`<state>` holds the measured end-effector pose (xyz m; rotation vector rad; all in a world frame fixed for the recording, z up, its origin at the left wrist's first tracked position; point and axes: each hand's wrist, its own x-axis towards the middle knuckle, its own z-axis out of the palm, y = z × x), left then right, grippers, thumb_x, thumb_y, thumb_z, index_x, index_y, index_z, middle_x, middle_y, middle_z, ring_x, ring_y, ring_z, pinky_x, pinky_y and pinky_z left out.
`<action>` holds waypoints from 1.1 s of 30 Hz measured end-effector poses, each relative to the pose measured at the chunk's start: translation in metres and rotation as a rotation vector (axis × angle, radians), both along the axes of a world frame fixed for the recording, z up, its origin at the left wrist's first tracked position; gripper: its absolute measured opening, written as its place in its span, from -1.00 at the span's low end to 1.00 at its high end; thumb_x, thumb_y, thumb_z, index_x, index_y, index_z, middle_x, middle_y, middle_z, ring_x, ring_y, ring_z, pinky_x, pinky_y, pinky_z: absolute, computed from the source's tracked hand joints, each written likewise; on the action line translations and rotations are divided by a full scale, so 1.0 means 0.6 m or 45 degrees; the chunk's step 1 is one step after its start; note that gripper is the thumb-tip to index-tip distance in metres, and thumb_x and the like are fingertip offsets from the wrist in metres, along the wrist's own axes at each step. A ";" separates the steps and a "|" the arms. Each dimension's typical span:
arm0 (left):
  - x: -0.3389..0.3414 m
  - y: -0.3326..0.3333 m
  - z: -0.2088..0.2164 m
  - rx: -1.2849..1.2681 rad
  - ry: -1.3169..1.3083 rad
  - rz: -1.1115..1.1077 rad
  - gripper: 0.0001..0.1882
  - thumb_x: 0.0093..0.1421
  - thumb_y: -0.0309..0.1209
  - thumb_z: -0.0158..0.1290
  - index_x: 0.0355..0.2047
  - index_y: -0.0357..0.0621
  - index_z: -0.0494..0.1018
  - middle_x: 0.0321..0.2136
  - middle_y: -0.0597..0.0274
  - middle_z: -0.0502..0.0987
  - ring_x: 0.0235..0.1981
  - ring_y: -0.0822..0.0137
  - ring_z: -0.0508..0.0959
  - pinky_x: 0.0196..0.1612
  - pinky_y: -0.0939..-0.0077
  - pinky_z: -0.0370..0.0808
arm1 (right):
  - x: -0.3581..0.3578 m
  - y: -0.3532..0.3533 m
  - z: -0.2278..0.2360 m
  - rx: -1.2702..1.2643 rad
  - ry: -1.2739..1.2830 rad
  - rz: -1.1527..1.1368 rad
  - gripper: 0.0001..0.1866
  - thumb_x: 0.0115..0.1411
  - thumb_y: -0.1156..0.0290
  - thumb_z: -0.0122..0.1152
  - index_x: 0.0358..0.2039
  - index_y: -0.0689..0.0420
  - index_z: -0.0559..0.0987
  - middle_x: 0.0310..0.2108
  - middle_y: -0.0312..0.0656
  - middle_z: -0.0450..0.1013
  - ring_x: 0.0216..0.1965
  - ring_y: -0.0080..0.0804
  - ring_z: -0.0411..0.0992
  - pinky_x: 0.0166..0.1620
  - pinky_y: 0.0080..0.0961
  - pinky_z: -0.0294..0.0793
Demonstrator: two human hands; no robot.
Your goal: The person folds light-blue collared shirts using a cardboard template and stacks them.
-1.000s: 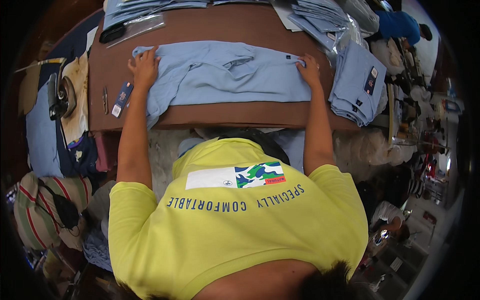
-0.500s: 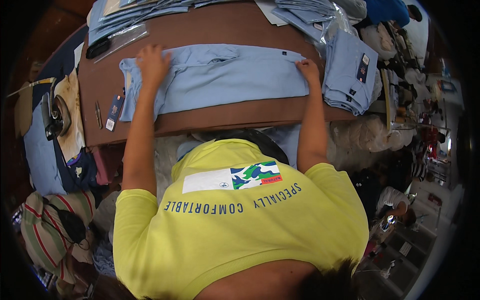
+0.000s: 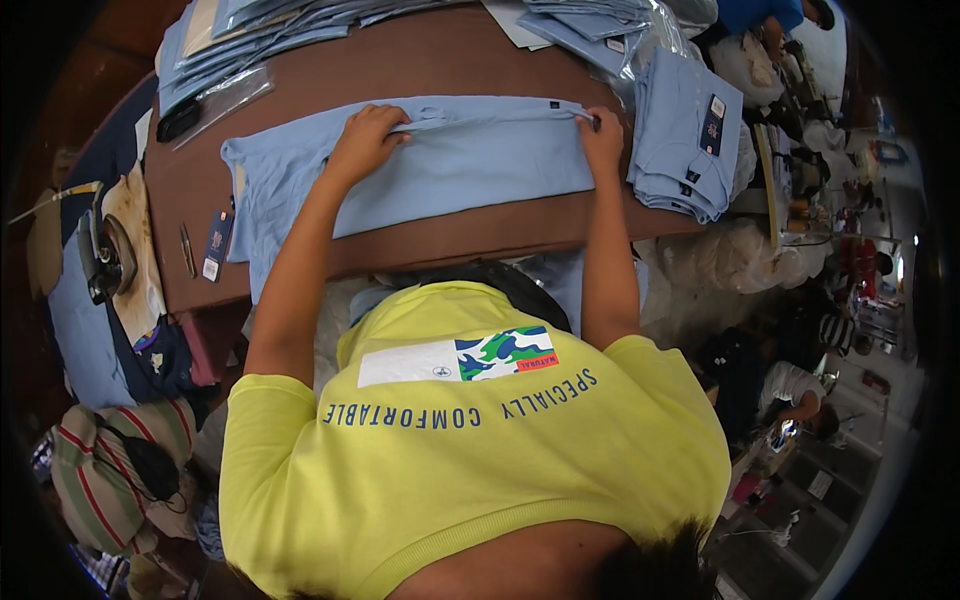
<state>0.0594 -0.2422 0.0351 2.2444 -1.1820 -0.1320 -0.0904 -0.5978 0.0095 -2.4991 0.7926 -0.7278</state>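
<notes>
A light blue shirt [image 3: 470, 165], folded long and narrow, lies across the brown table in front of me. At its far edge my left hand [image 3: 368, 145] has its fingers closed on the cloth, left of the middle. My right hand [image 3: 602, 142] pinches the far right corner, beside a small dark label [image 3: 554, 104]. Between the hands the far edge is drawn into a crease. The shirt's left end is loose and rumpled, and part of it hangs over the table's near edge.
Folded blue shirts [image 3: 685, 140] with a dark hang tag sit right of my right hand. More are stacked [image 3: 240, 40] at the far left, near a clear plastic bag [image 3: 225, 105]. A hang tag [image 3: 217, 245], small snips [image 3: 187, 250] and an iron [image 3: 105, 250] are at left.
My left hand has moved right along the far edge and now grips the cloth there. The far edge is pulled tighter, and the left end has slipped over the near table edge.
</notes>
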 end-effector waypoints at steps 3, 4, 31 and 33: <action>-0.005 0.015 0.030 -0.085 0.759 0.063 -0.73 0.16 -0.26 0.02 -0.20 -0.15 0.41 -0.31 0.13 0.51 -0.15 0.12 0.43 -0.08 0.37 0.34 | -0.033 -0.009 0.034 0.457 -0.295 0.104 -0.80 0.00 0.38 0.26 -0.37 0.15 0.48 -0.59 -0.27 0.41 -0.56 -0.47 0.34 -0.43 -0.58 0.31; -0.001 0.015 0.027 -0.051 0.750 0.071 -0.73 0.16 -0.26 0.02 -0.20 -0.15 0.41 -0.30 0.12 0.51 -0.16 0.10 0.43 -0.09 0.36 0.34 | -0.034 -0.016 0.034 0.534 -0.273 0.118 -0.79 0.00 0.36 0.26 -0.37 0.16 0.48 -0.58 -0.26 0.41 -0.55 -0.48 0.34 -0.42 -0.57 0.32; -0.068 -0.058 -0.045 0.053 -0.572 0.207 -0.57 0.14 -0.10 0.00 -0.03 0.00 0.36 -0.21 0.32 0.43 -0.08 0.32 0.35 0.12 -0.05 0.03 | -0.015 -0.113 -0.031 0.511 0.190 -0.092 -0.59 0.06 0.02 0.16 -0.49 0.17 0.56 -0.46 -0.02 0.50 -0.37 -0.09 0.46 -0.25 -0.28 0.40; -0.069 -0.091 -0.040 0.081 -0.542 0.176 -0.55 0.14 -0.08 -0.01 -0.03 -0.01 0.36 -0.23 0.30 0.43 -0.10 0.30 0.36 0.11 -0.07 0.03 | -0.063 -0.087 -0.016 0.671 0.276 0.103 -0.59 0.04 0.00 0.19 -0.44 0.15 0.56 -0.38 -0.09 0.49 -0.29 -0.14 0.43 -0.19 -0.29 0.37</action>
